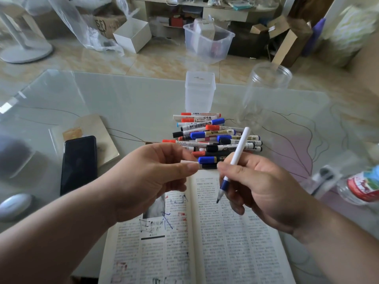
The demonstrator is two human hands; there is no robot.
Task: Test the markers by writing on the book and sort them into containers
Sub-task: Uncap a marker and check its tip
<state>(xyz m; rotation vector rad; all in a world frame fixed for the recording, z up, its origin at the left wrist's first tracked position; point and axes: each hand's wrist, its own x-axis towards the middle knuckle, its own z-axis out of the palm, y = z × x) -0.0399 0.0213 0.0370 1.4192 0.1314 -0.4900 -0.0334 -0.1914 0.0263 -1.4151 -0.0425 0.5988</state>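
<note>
My right hand grips a white marker with a blue collar, its uncapped tip pointing down just above the open book. The book's printed pages carry red, blue and black scribbles. My left hand hovers over the left page, thumb and forefinger pinched on a small pale piece that looks like the marker's cap, mostly hidden. A pile of markers with red, blue and black caps lies just beyond the book. Behind it stand a square translucent container and a round clear jar.
A black phone lies on a notebook at the left, with a silver mouse nearer me. A plastic bottle lies at the right edge. The glass table ends beyond the containers; boxes and bins sit on the floor.
</note>
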